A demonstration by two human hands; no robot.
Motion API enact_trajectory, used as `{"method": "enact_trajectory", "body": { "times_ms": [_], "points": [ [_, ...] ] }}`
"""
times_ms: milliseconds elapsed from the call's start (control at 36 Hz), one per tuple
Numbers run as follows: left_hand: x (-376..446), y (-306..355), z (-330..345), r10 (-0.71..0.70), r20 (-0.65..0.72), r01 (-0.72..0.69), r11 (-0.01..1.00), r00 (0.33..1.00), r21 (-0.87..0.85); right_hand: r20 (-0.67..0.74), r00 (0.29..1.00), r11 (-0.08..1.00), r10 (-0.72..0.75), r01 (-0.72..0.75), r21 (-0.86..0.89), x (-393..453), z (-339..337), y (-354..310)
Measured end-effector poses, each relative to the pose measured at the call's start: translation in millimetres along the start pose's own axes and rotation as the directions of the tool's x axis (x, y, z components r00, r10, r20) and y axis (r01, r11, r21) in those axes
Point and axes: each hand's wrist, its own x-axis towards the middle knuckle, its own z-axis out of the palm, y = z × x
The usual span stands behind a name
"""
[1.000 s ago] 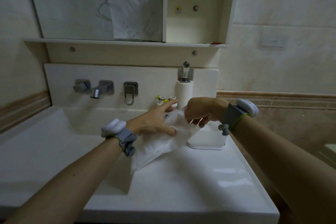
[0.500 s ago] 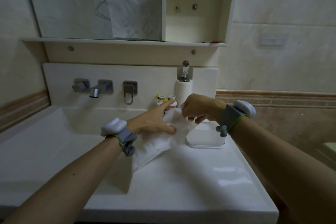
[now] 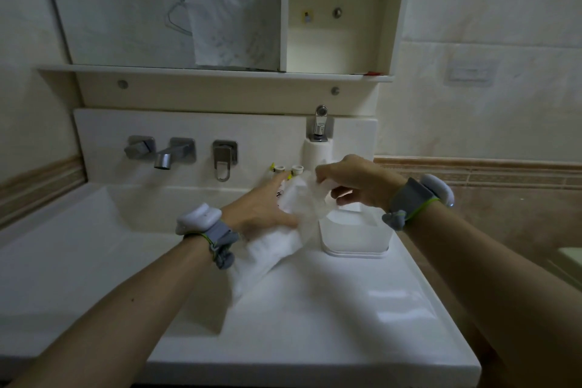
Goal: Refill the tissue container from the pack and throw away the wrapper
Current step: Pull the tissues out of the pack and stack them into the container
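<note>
while the left hand (image 3: pixel 261 209) grips the tissue pack (image 3: pixel 271 246) at a tilt over the counter (image 3: pixel 315 324), the right hand (image 3: pixel 352 181) pinches its torn wrapper top, just beside the white container (image 3: pixel 354 236).

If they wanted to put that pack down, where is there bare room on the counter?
Bare counter lies in front of the tissue container, toward the near edge. Crowded: the back right corner, with the small bottles, tissue pack and both hands.
</note>
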Motion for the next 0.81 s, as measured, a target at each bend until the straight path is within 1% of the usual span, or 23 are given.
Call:
{"method": "enact_trajectory", "body": {
  "times_ms": [111,139,194,250,361,417,472,500,556,583,611,639,694,750,806],
  "points": [
    [3,-5,4,-0.094,-0.094,0.096,0.995,0.991,0.018,-0.022,1.0,0.984,-0.017,0.021,0.179,-2,-11,4],
    [3,-6,5,-0.122,-0.108,0.125,0.992,0.987,0.022,-0.014,1.0,0.978,-0.023,0.025,0.209,-2,-12,6],
    [5,-5,7,-0.176,-0.119,0.18,0.983,0.977,0.029,-0.009,0.999,0.976,-0.031,0.032,0.215,-1,-15,12],
    [8,-3,9,-0.214,-0.107,0.22,0.974,0.971,0.051,-0.014,0.999,0.973,-0.044,0.046,0.225,0,-18,18],
    [13,6,11,-0.245,-0.041,0.248,0.964,0.969,0.099,-0.011,0.997,0.928,-0.071,0.071,0.365,5,-27,30],
    [15,7,11,-0.25,-0.019,0.251,0.964,0.968,0.092,0.011,0.996,0.91,-0.089,0.077,0.407,5,-31,35],
    [18,8,14,-0.21,-0.033,0.212,0.975,0.977,0.063,0.062,0.992,0.898,-0.108,0.071,0.434,3,-35,37],
    [18,10,13,-0.183,-0.076,0.189,0.979,0.98,0.071,0.096,0.988,0.891,-0.12,0.064,0.449,2,-36,38],
    [20,16,15,-0.113,-0.215,0.135,0.986,0.97,0.093,0.146,0.98,0.875,-0.138,0.052,0.482,1,-37,39],
    [19,20,15,-0.072,-0.274,0.095,0.993,0.959,0.071,0.16,0.976,0.869,-0.149,0.052,0.492,1,-37,40],
    [19,25,15,-0.039,-0.305,0.043,0.999,0.951,0.005,0.168,0.972,0.867,-0.161,0.058,0.496,1,-36,40],
    [20,28,15,-0.012,-0.311,-0.016,0.996,0.95,-0.089,0.173,0.97,0.864,-0.171,0.063,0.499,1,-35,40],
    [18,35,17,0.022,-0.264,-0.088,0.966,0.964,-0.243,0.181,0.965,0.863,-0.19,0.076,0.5,2,-33,40],
    [18,40,21,0.034,-0.231,-0.101,0.953,0.972,-0.286,0.204,0.957,0.863,-0.208,0.081,0.499,2,-30,40],
    [18,44,22,0.036,-0.248,-0.118,0.939,0.968,-0.324,0.227,0.948,0.859,-0.224,0.083,0.505,1,-29,40]
  ]
}}
